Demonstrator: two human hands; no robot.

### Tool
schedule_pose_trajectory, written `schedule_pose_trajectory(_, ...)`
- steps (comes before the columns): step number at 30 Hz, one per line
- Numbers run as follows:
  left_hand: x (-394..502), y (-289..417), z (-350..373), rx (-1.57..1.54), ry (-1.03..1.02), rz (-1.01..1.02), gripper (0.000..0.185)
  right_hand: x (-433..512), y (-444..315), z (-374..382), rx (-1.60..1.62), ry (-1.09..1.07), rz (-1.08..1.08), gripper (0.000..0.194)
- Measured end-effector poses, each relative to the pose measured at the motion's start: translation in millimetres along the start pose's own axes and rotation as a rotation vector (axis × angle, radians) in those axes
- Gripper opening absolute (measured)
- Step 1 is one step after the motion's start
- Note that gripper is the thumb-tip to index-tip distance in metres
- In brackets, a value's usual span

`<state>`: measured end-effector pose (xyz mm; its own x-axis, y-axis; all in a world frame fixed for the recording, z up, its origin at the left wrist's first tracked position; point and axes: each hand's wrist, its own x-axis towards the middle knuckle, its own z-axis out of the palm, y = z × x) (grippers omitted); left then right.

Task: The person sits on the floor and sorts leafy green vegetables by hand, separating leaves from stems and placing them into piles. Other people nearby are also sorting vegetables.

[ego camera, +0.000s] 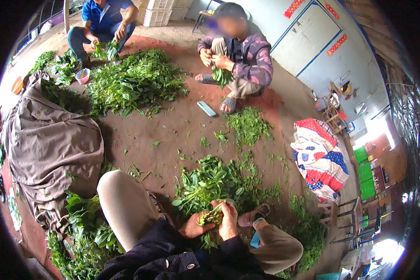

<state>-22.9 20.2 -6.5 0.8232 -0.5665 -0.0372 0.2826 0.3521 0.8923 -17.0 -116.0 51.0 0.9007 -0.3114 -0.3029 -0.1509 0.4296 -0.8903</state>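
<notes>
Between my knees, both hands are closed around a bunch of leafy green stems [210, 218], its cut ends turned up toward me. My left hand [195, 225] wraps the bunch from the left. On its other side, my right hand [228, 217] grips the stems with thumb and fingers. Some leaves hang below the hands. Just beyond them a heap of loose leafy greens [210, 178] lies on the brown ground sheet [143, 136]. The palms and the inner part of the bunch are hidden.
Two people squat opposite, each holding greens, near a large heap of greens [136, 80]. A phone [206, 108] and a small pile of trimmings [249, 126] lie ahead. Grey-brown cloth [52, 140] covers something at left; patterned fabric [320, 159] lies at right.
</notes>
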Motion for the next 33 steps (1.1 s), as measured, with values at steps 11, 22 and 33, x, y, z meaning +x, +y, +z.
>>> schedule_pose_trajectory(11,-3,19,-1,0.016,0.066,-0.027,0.033,44,-55,-62,-1.307,0.065,0.049,0.020)
schedule_pose_trajectory(22,0,24,-3,-0.001,0.058,-0.110,0.037,30,-25,-7,-0.432,-0.434,0.000,0.038)
schedule_pose_trajectory(33,5,37,-1,0.095,0.390,0.000,0.030,-1,-26,8,-0.925,-0.282,-0.458,0.028)
